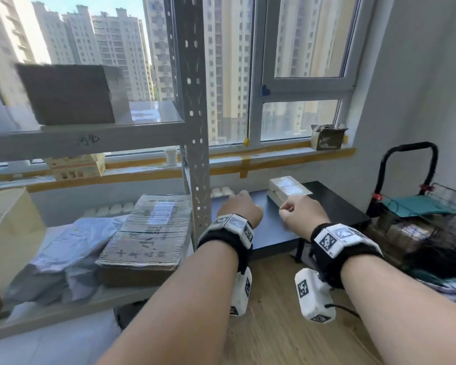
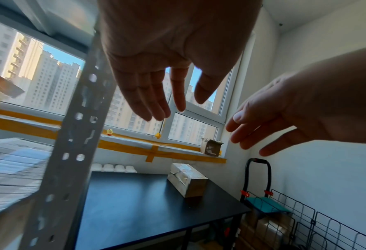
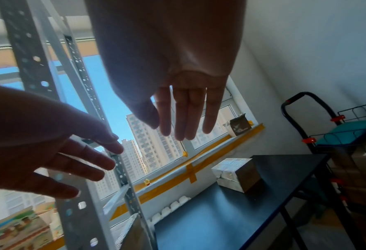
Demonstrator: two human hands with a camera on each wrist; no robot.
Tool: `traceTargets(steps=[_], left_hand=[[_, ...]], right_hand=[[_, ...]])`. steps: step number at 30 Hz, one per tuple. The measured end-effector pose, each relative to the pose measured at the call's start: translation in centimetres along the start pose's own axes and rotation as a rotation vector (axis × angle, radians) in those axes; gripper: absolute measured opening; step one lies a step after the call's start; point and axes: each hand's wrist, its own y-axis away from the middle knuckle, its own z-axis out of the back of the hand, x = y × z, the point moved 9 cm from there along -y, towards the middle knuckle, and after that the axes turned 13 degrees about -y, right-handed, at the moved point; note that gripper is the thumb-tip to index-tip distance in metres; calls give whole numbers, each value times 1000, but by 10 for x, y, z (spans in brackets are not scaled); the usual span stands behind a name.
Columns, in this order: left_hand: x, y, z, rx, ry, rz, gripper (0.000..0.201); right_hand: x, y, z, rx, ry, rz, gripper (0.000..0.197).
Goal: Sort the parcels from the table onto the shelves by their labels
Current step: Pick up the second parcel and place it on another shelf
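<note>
One small parcel [image 1: 287,190] wrapped in clear tape lies at the far side of the black table [image 1: 334,206], near the window sill. Both hands hover above the table's near half, palms down. My left hand [image 1: 241,206] is beside the shelf post, left of the parcel. My right hand [image 1: 300,210] is just in front of the parcel, not touching it. The wrist views show straight fingers on the left hand [image 2: 156,101] and the right hand [image 3: 184,115], both empty, with the parcel [image 2: 186,179] [image 3: 235,174] below them.
A grey metal shelf unit [image 1: 192,127] stands left of the table. Its middle shelf holds a flat cardboard box [image 1: 148,233] and grey mailer bags [image 1: 63,248]; a brown box [image 1: 69,94] sits above. A black cart with wire basket [image 1: 419,206] stands right.
</note>
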Motion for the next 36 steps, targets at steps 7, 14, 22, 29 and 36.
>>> traceTargets(steps=[7,14,22,29,36], left_hand=[[-35,-86,-42,74,13,-76,41],[-75,-138,-91,182,34,-148,33],[-119,-199,-149,250,38,-116,32],[-142,-266,-198,268,115,54,40],[-155,-317,-255,300,152,240,31]], right_hand=[[-45,-69,-10,-28,-3,-86,27],[-104,-111,-4,-70,-37,-214,27],[-179,-173,2,-49,-95,-272,26],[-246,-259,41,5,-156,-229,24],[-308,-339,41,136,-175,-203,23]])
